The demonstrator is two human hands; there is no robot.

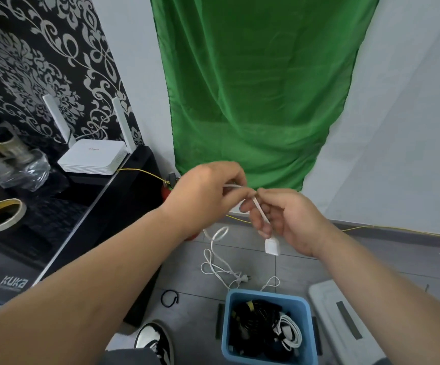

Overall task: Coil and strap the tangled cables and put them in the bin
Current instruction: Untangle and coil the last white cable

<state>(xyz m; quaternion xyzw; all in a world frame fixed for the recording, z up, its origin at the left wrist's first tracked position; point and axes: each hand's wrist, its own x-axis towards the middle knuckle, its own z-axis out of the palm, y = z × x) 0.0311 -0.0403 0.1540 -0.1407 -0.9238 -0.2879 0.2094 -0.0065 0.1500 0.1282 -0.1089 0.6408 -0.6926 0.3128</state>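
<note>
I hold a white cable (261, 212) up in front of me with both hands. My left hand (205, 193) grips its upper part with curled fingers. My right hand (290, 219) pinches the stretch just above the white plug end (272, 246), which dangles below the fingers. The rest of the cable hangs down in loose tangled loops (218, 262) to the grey floor. Below stands a blue bin (266, 296) holding coiled black cables and one coiled white cable (290, 333).
A black cabinet (63, 219) on the left carries a white router (92, 156), a roll of tape (0, 214) and a plastic bag. A black strap loop (169, 298) lies on the floor. A grey lid (345, 320) lies right of the bin; my shoe (153, 341) is at its left.
</note>
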